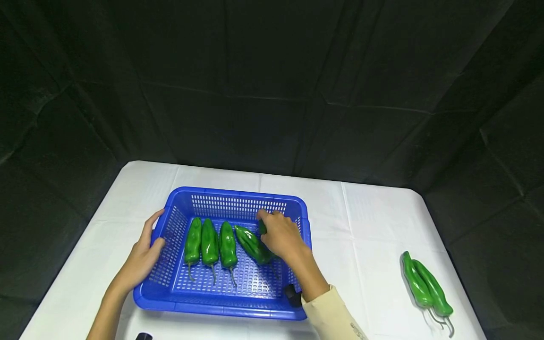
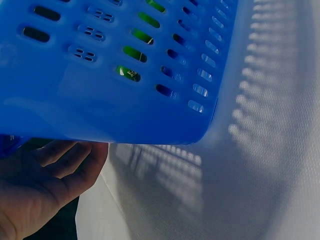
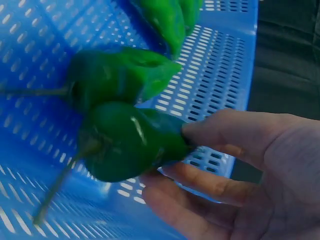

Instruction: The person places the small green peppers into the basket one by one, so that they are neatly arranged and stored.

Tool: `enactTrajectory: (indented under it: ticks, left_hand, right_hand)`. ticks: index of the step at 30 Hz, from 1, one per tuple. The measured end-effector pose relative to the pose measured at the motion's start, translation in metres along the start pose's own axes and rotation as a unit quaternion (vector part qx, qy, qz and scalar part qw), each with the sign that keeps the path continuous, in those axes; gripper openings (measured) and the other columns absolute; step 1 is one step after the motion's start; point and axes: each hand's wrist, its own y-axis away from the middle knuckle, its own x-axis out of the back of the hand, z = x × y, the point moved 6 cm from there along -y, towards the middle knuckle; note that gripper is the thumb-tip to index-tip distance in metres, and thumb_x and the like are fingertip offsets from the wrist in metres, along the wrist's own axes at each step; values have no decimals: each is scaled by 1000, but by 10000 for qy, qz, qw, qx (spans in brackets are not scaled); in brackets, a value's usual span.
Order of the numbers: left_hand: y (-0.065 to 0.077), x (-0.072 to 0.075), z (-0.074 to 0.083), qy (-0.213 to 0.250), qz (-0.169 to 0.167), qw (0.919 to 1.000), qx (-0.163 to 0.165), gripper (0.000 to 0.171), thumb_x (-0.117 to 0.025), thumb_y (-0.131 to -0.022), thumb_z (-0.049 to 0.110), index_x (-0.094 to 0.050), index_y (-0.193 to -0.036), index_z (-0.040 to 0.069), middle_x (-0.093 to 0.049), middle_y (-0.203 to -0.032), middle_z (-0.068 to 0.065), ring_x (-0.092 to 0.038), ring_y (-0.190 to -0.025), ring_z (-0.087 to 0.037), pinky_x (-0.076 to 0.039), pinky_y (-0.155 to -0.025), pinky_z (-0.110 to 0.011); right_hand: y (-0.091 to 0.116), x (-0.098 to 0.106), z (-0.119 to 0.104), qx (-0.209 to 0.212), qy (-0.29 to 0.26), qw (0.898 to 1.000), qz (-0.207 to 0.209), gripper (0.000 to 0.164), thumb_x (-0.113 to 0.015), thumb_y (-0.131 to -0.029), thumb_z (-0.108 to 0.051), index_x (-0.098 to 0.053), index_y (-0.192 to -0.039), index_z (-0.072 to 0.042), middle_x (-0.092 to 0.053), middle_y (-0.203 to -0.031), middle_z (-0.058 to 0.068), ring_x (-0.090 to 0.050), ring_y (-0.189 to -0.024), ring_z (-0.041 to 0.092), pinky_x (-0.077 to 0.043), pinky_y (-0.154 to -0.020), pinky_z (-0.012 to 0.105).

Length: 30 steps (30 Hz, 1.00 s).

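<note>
A blue plastic basket (image 1: 212, 310) with slotted walls stands on the white-covered table. My left hand (image 1: 143, 259) holds its left side, thumb over the rim and fingers against the outside. Inside the basket, my right hand (image 1: 281, 235) pinches a green pepper (image 3: 125, 145) by its tapered end, between thumb and fingers. In the head view that hand hides most of this pepper. Right beside it lies a slanted green pepper (image 1: 251, 243). Farther left, three more green peppers sit side by side, stems toward me: one pepper (image 1: 193, 241), a middle pepper (image 1: 209, 243) and another pepper (image 1: 227, 245).
Two green peppers (image 1: 425, 285) lie together on the white tablecloth (image 1: 365, 226) at the far right. Black cloth (image 1: 272, 94) hangs behind the table and along its sides. A small black object (image 1: 143, 336) shows at the bottom edge.
</note>
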Motion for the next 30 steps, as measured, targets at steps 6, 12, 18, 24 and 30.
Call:
enactTrajectory:
  ticks: [6,12,18,24,30]
  left_hand:
    - [0,0,0,19,-11,10000,-38,67,-36,-101,9,-11,-160,27,-47,-134,-38,-64,-85,-35,-52,-61,-42]
    - [-1,1,0,4,-14,10000,-28,67,-35,-101,9,-10,-160,27,-47,-133,-38,-64,-85,-35,-52,-61,-42]
    - [0,0,0,-47,-11,10000,-10,67,-35,-101,10,-9,-160,28,-45,-136,-38,-64,-88,-36,-52,-63,-43]
    - [0,0,-1,-17,-28,10000,-20,67,-35,-101,9,-9,-160,29,-46,-136,-38,-64,-87,-36,-52,-62,-43]
    - [0,0,-2,-53,1,10000,-39,67,-36,-101,9,-10,-160,28,-47,-134,-38,-63,-87,-36,-52,-62,-43]
  right_hand:
    - [-2,-9,3,-32,-79,9999,-115,40,-75,-78,1,-69,-117,-7,-70,-103,17,-64,-79,30,-51,-60,39]
    - [1,-21,8,-512,-325,9947,-825,41,-76,-79,-1,-65,-118,-4,-69,-100,17,-64,-80,30,-53,-68,41]
    - [2,-28,5,-674,-693,9901,-1019,40,-74,-79,1,-63,-118,-3,-66,-94,14,-60,-77,25,-52,-64,36]
    - [2,-31,2,-771,-761,9889,-1016,45,-72,-79,4,-61,-122,-4,-66,-96,16,-61,-75,26,-53,-64,36]
    - [2,-30,0,-732,-765,9899,-941,47,-73,-79,4,-61,-123,-4,-67,-98,17,-60,-73,25,-53,-63,37]
